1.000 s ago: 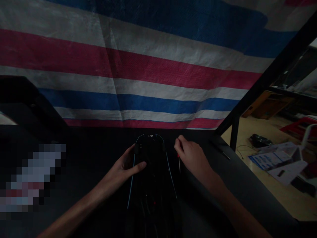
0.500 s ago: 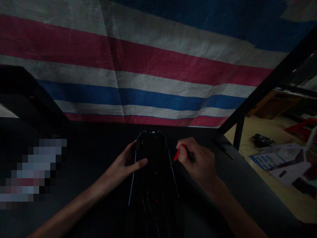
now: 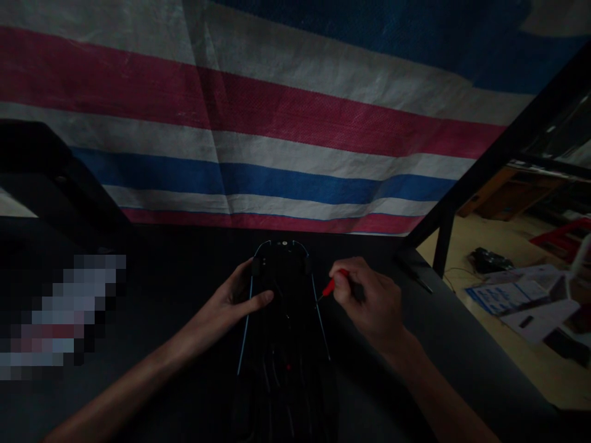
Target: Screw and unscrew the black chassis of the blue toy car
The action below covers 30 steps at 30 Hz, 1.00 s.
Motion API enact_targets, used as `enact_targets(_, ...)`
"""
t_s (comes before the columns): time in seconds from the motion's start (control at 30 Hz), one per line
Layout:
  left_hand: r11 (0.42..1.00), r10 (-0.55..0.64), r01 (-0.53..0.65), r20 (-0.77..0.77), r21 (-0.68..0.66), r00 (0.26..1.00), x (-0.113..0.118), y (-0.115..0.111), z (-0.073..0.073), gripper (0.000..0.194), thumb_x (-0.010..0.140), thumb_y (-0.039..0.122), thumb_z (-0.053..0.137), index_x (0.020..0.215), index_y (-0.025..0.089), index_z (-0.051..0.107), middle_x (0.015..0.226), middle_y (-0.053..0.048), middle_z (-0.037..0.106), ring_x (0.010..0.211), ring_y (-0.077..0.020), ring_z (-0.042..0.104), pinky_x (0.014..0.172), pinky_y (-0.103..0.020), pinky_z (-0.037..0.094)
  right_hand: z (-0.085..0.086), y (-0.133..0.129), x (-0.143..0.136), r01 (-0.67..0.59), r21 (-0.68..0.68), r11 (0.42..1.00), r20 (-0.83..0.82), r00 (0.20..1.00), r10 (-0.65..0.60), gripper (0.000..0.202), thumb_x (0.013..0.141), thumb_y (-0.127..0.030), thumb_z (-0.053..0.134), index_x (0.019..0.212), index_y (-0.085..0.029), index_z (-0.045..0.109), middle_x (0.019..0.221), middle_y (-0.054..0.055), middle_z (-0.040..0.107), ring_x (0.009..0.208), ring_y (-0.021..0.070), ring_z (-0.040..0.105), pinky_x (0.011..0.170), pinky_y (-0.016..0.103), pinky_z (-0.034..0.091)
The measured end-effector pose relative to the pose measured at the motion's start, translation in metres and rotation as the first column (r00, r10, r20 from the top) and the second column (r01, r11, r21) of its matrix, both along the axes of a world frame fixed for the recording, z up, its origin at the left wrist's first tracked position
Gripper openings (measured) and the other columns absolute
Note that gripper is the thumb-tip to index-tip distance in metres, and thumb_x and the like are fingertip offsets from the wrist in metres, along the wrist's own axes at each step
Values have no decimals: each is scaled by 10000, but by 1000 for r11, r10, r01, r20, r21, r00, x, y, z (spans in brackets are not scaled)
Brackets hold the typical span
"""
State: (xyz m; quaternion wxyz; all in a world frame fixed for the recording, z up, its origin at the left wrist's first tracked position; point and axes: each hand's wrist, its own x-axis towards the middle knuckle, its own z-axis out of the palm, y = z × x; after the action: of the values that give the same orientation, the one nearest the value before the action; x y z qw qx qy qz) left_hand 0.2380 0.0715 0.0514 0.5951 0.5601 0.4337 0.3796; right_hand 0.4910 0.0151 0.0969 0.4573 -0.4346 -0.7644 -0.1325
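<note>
A long black toy car [image 3: 286, 295], with thin blue lines along its sides, lies on the dark table in front of me; it appears to be underside up. My left hand [image 3: 240, 296] grips its left edge, thumb over the top and fingers down the side. In my right hand [image 3: 369, 295] is a screwdriver [image 3: 329, 287] with a red handle, held in closed fingers. Its thin shaft points down and left, with the tip by the car's right edge; whether it touches I cannot tell. Deep shadow hides most of the car's details.
A second screwdriver or similar thin tool [image 3: 421, 280] lies on the table [image 3: 443, 344] at the right. A striped sheet [image 3: 295, 147] hangs behind the table. Black frame bars [image 3: 462, 197] stand at the right, with papers [image 3: 512, 289] beyond. A blurred-out item [image 3: 74, 307] lies at left.
The screwdriver in my right hand has tilted flatter, its tip slightly higher along the car's right edge. My left hand keeps its grip on the car.
</note>
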Motion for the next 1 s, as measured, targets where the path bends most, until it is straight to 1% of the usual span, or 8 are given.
enact_targets(0.13, 1000, -18, 17, -13, -8, 1000, 0, 0, 0, 769, 767, 492, 911, 1445, 251, 637, 1586, -149, 640, 1429, -428, 620, 1228, -581, 465, 0, -1, 0, -14, 7, 1000, 25, 1000, 13, 158, 1049, -126, 507, 1008, -253, 592, 794, -40, 738, 602, 103, 682, 575, 226, 516)
enact_targets(0.27, 1000, -19, 19, -8, 3, 1000, -1, 1, 0, 746, 778, 502, 902, 1439, 272, 643, 1578, -151, 646, 1426, -431, 622, 1209, -583, 483, -2, -1, 0, 2, 10, 1000, 43, 999, -2, 148, 1064, -133, 495, 1026, -245, 584, 825, -27, 741, 642, 107, 685, 611, 232, 524)
enact_targets(0.47, 999, -34, 34, -4, 15, 999, -1, 1, -2, 747, 795, 496, 882, 1455, 262, 622, 1586, -154, 637, 1446, -428, 603, 1209, -578, 481, -5, -2, -4, 21, -52, 998, 9, 1000, -21, 102, 1070, -158, 574, 1111, -244, 610, 876, -14, 746, 680, 114, 672, 610, 261, 502)
enact_targets(0.6, 999, -11, 11, 3, 38, 1000, 0, 0, 0, 687, 777, 466, 893, 1403, 282, 678, 1536, -143, 682, 1440, -433, 609, 1185, -565, 507, -1, -3, -3, -44, -117, 992, -10, 999, 44, 115, 1072, -171, 590, 1152, -250, 616, 954, 4, 762, 726, 122, 688, 616, 256, 518)
enact_targets(0.73, 999, -5, 4, 16, 38, 1000, 1, 0, 2, 651, 767, 455, 904, 1365, 296, 703, 1517, -130, 698, 1430, -432, 619, 1189, -574, 503, 4, -5, 3, -152, -155, 976, 58, 985, 163, 190, 1072, -116, 521, 1195, -246, 584, 997, 19, 757, 840, 147, 718, 760, 285, 570)
enact_targets(0.8, 999, -18, 18, 17, 31, 1000, 1, 0, 1, 663, 769, 464, 905, 1373, 296, 688, 1527, -118, 692, 1449, -422, 603, 1209, -564, 486, 5, -5, 4, -169, -153, 974, 98, 978, 186, 232, 1062, -92, 481, 1218, -237, 572, 1020, 33, 754, 882, 165, 716, 819, 314, 575)
enact_targets(0.87, 999, -25, 25, 17, 26, 1000, 1, 1, 0, 689, 779, 472, 901, 1398, 290, 661, 1546, -112, 678, 1481, -407, 572, 1231, -545, 467, 5, -6, 3, -151, -138, 979, 112, 980, 167, 223, 1061, -93, 473, 1210, -224, 574, 1015, 42, 751, 867, 171, 706, 809, 322, 562)
enact_targets(1.0, 999, -32, 32, 2, 11, 999, 0, 2, -3, 751, 786, 494, 895, 1442, 266, 609, 1581, -128, 643, 1494, -401, 557, 1245, -530, 455, 6, -8, -4, -87, -123, 989, 51, 994, 94, 72, 1076, -156, 604, 1087, -227, 603, 897, -3, 738, 762, 145, 670, 749, 305, 501)
